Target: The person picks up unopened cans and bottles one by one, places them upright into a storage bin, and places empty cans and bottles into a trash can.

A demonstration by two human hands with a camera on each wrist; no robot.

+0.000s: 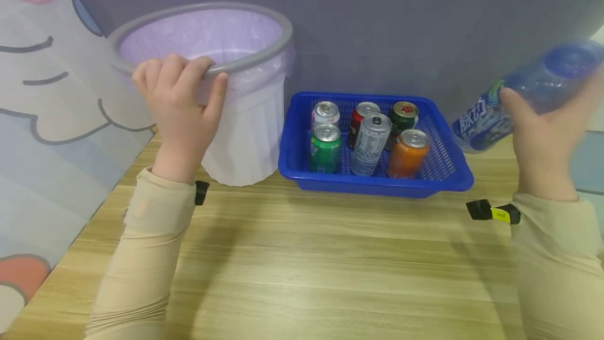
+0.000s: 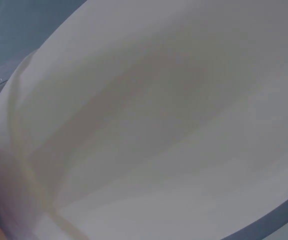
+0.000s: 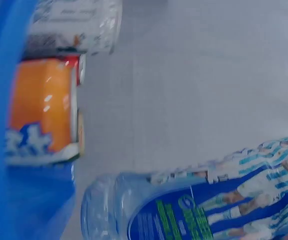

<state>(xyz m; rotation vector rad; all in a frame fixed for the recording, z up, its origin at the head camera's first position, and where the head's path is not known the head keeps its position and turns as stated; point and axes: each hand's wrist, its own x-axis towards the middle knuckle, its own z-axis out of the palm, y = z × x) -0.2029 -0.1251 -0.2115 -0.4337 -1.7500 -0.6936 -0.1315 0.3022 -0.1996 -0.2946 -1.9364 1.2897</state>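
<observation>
My left hand [image 1: 176,98] grips the grey rim [image 1: 255,62] of a white trash bin [image 1: 245,130] lined with a thin purple bag [image 1: 203,28]. The fingers lie over the rim and the thumb is outside. The bin's pale wall [image 2: 159,130] fills most of the left wrist view. At the right, my right hand [image 1: 547,140] holds a clear blue plastic bottle [image 1: 491,109] tilted, beside the basket. Its blue label [image 3: 234,200] with figures in striped shirts shows in the right wrist view.
A blue plastic basket [image 1: 363,187] stands right of the bin on the wooden table [image 1: 340,266]. Several drink cans stand in it, among them a green can [image 1: 325,153], a silver can [image 1: 370,146] and an orange can [image 1: 408,156]. A grey wall [image 1: 377,25] rises behind.
</observation>
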